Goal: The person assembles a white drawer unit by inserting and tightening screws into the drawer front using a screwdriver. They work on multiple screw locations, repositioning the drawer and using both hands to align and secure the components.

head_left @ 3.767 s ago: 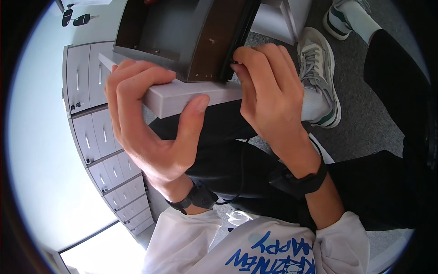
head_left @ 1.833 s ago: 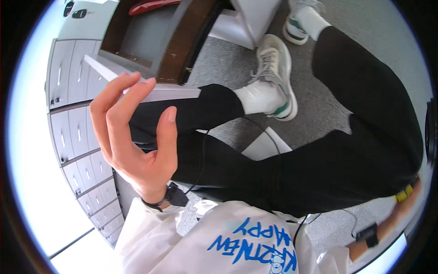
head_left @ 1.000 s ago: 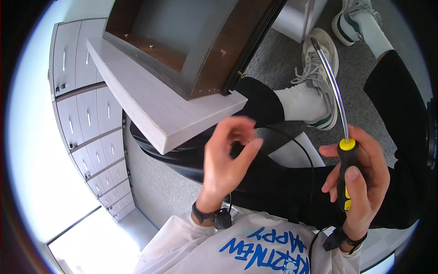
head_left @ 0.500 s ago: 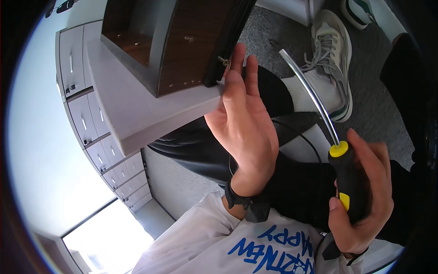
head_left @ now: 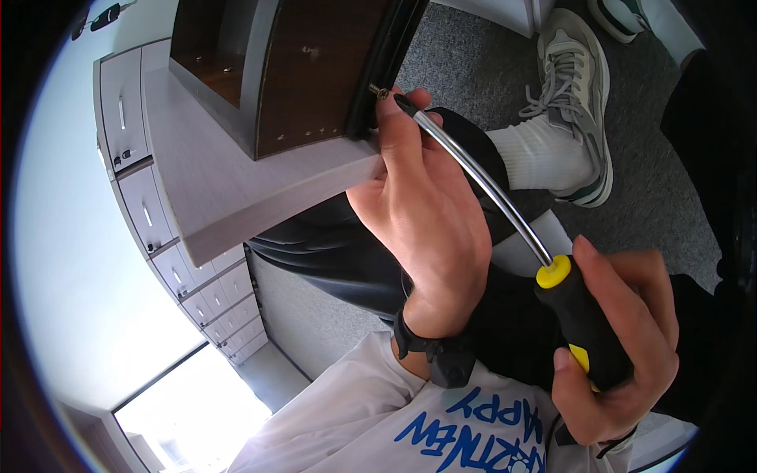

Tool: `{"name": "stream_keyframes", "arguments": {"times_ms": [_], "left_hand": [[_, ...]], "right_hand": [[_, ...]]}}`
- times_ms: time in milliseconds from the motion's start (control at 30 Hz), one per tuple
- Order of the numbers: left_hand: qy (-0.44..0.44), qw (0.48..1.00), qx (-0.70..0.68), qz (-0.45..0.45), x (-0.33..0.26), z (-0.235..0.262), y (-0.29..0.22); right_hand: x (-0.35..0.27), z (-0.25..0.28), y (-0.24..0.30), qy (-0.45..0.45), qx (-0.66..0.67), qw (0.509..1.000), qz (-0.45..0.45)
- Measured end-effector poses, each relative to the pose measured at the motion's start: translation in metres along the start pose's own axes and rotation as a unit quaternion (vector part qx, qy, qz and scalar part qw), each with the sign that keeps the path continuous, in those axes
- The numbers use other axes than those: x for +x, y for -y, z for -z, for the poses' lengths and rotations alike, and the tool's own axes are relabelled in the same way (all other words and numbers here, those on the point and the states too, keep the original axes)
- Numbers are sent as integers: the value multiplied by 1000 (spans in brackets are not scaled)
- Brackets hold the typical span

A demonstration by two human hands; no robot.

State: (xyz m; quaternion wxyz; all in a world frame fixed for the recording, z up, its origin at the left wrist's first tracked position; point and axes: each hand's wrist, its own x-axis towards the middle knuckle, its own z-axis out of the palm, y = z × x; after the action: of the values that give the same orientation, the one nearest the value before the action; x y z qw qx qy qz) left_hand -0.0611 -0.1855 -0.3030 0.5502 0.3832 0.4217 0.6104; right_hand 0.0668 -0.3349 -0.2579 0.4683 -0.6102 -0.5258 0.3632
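Observation:
My left hand is closed with thumb and fingers about a small brass-coloured screw, whose end meets the black edge strip of a dark brown wooden box. In my right hand is a screwdriver, gripped by its black and yellow handle. Its steel shaft slants up and left, and the dark tip lies by my left thumb, close to the screw head. Whether tip and screw touch I cannot tell. The box rests on a pale tabletop, near its corner.
Grey cabinets with small handles line the left side, beside a bright window. Keys lie at the top left. A sneaker stands on the grey carpet at the upper right, with another shoe beyond.
The screwdriver has moved left and its tip has come to the screw. My left thumb and fingers have closed about the screw. The box sits slightly further left in the picture.

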Motion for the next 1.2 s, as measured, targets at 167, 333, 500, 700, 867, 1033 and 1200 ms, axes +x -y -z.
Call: {"name": "stream_keyframes", "arguments": {"times_ms": [167,333,500,700,867,1033,1200], "left_hand": [[0,1000,-4,-3,0,0,1],[8,1000,12,-5,-1,2,0],[3,999,29,-17,1,6,2],[14,999,33,-6,-2,9,-1],[19,1000,3,6,-4,8,-3],[60,996,71,14,-1,11,-13],[52,996,70,-1,-6,16,-11]], "right_hand": [[3,-4,0,-4,-9,1000,-5],[5,-9,1,-10,-9,1000,-5],[8,-9,2,-3,-16,1000,-9],[11,-2,6,13,-39,999,-1],[11,16,27,46,-184,981,32],[11,21,47,51,-283,953,97],[15,17,41,34,-198,978,50]]}}
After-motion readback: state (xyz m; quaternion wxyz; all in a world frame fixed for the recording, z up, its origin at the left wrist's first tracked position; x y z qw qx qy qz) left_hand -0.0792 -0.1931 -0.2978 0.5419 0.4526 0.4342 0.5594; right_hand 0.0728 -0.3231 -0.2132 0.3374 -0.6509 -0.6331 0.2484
